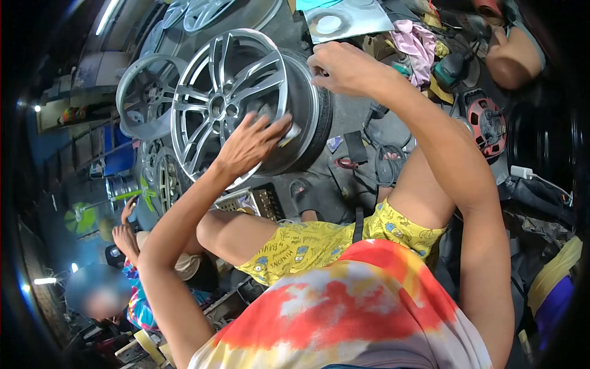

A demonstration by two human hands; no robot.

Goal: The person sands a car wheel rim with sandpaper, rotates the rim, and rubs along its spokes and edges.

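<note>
A silver multi-spoke alloy wheel stands tilted in front of me, its barrel resting against a black tyre. My left hand is at the rim's near edge, its fingers bent over a small whitish piece that looks like folded sandpaper. Part of that piece is hidden beneath the fingers. My right hand is raised beside the tyre's upper side, with its fingers curled inward. Whatever lies between those fingers, if anything, is too hidden to name.
More wheels lean behind at left. A perforated crate sits by my left knee. Cables, a pink cloth and a red-black reel lie right. Another person sits at left near a green fan.
</note>
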